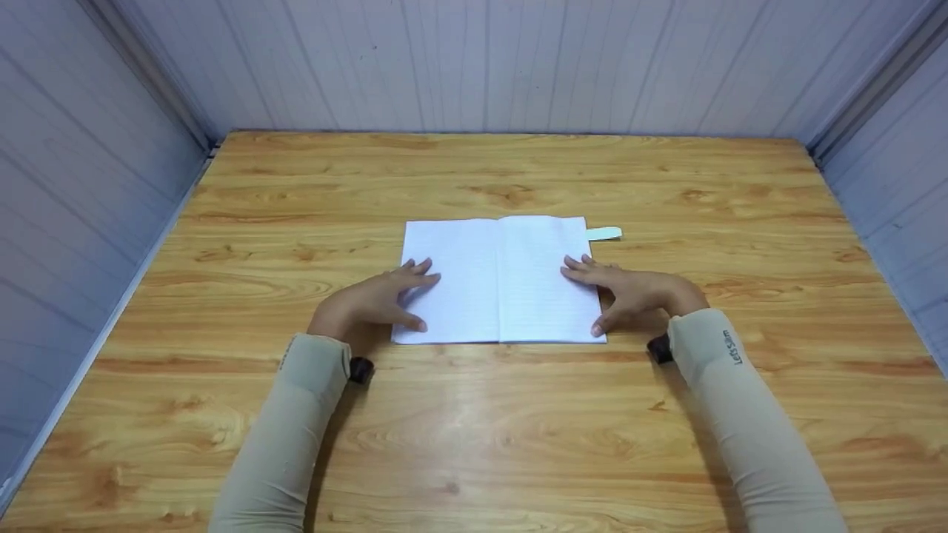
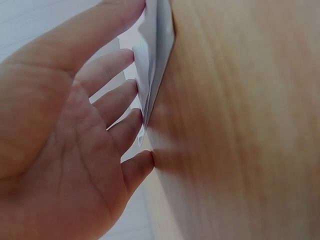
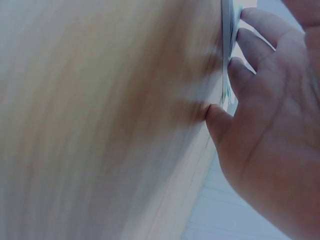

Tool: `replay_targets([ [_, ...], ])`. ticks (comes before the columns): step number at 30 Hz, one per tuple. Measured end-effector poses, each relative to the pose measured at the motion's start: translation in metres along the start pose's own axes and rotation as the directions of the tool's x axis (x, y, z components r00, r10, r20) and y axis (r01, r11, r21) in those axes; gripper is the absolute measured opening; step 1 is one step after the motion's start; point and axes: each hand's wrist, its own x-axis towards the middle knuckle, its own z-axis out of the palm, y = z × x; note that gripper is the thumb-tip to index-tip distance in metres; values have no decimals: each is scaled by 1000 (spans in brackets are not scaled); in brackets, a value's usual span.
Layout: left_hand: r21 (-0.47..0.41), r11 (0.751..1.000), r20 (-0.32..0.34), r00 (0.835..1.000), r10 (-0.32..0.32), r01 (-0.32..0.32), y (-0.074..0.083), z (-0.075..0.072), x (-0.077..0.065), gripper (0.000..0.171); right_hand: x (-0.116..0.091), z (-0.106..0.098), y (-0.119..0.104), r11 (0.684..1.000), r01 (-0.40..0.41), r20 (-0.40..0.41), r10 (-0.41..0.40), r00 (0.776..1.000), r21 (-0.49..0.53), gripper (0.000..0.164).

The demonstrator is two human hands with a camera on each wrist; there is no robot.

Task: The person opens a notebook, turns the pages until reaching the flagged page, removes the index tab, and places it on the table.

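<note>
An open notebook with faintly lined white pages lies flat in the middle of the table. My left hand rests its spread fingertips and thumb on the left page near its outer edge. On the opposite side, my right hand touches the right page the same way, thumb near the lower corner. A pale strip sticks out past the notebook's right edge, above the right hand. In the left wrist view the page edges fan slightly beside the fingers. Both little fingers reach down to the tabletop in the wrist views.
The wood-patterned table extends all round the notebook. Pale panelled walls stand behind it and along both sides. Each forearm wears a light sleeve, with a small dark device under the left wrist and another dark device under the right.
</note>
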Motion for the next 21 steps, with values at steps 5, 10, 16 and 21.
replay_targets([
  [5,-21,1000,-3,1000,-3,3,0,0,-1,82,0,1,-1,1000,-4,0,4,1000,-2,104],
  [10,-32,999,7,1000,30,-30,0,0,-2,83,1,1,-1,1000,-3,-4,3,1000,-17,104],
  [16,-21,999,13,999,38,-37,0,0,-2,84,1,1,-1,1000,-11,0,11,1000,-18,104],
  [21,-18,999,9,999,37,-37,-1,0,-2,84,0,0,-2,1000,6,1,-6,1000,-18,104],
])
